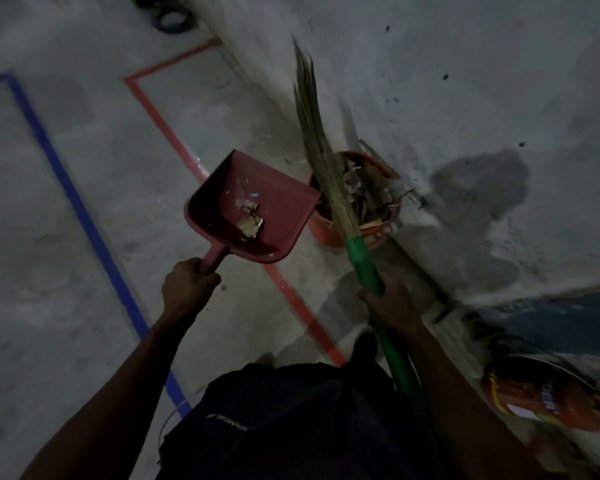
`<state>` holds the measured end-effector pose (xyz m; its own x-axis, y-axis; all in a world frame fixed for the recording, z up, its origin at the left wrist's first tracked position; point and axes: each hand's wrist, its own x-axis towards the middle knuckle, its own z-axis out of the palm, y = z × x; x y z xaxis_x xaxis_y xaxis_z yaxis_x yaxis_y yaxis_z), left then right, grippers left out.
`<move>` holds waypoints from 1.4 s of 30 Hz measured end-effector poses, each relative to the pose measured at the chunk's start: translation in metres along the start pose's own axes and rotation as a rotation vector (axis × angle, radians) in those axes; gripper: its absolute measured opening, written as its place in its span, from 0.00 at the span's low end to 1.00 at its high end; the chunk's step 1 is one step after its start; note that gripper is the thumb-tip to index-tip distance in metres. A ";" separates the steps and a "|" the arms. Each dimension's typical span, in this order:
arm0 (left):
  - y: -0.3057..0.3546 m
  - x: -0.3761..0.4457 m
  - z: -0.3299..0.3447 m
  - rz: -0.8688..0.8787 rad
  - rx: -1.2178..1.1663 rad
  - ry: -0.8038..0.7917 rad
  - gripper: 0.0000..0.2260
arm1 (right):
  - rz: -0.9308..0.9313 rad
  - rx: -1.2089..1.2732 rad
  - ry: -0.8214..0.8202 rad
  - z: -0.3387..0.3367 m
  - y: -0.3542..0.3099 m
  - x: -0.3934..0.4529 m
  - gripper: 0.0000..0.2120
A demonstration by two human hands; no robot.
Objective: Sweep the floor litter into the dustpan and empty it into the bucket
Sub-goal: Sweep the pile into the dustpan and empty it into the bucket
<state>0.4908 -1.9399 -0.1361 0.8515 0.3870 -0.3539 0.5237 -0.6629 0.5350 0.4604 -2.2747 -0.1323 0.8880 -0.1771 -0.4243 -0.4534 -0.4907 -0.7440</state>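
My left hand (187, 284) grips the handle of a red dustpan (281, 216), held above the floor just left of the bucket. Scraps of paper and litter (248, 221) lie in the pan. My right hand (390, 303) grips the green handle of a broom (362, 261); its straw bristles (312, 126) point up and away, crossing in front of the bucket. The orange bucket (328, 232) stands on the floor against the wall, filled with paper and dry scraps.
A grey wall (465, 98) runs diagonally on the right. Red tape (160, 119) and blue tape (66, 181) lines mark the concrete floor. A red fire extinguisher (541, 400) lies at lower right. A dark round object (172, 20) sits at the top.
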 end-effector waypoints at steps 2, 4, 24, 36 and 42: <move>0.024 0.011 0.022 -0.007 0.019 -0.016 0.04 | -0.010 -0.003 -0.012 -0.020 0.008 0.028 0.19; 0.050 0.018 0.048 -0.021 0.046 -0.029 0.04 | 0.004 -0.002 -0.045 -0.042 0.017 0.057 0.18; 0.245 0.138 0.187 0.005 0.395 -0.208 0.09 | -0.010 -0.039 -0.329 -0.177 0.041 0.202 0.18; 0.273 0.272 0.204 0.124 0.592 -0.243 0.05 | -0.002 -0.255 -0.502 -0.154 0.064 0.266 0.30; 0.260 0.285 0.203 0.209 0.656 -0.207 0.04 | -0.024 -0.407 -0.538 -0.157 0.075 0.283 0.31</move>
<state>0.8642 -2.1318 -0.2536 0.8755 0.1237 -0.4670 0.1705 -0.9836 0.0592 0.6903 -2.4951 -0.2272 0.6878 0.2352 -0.6867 -0.2757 -0.7905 -0.5468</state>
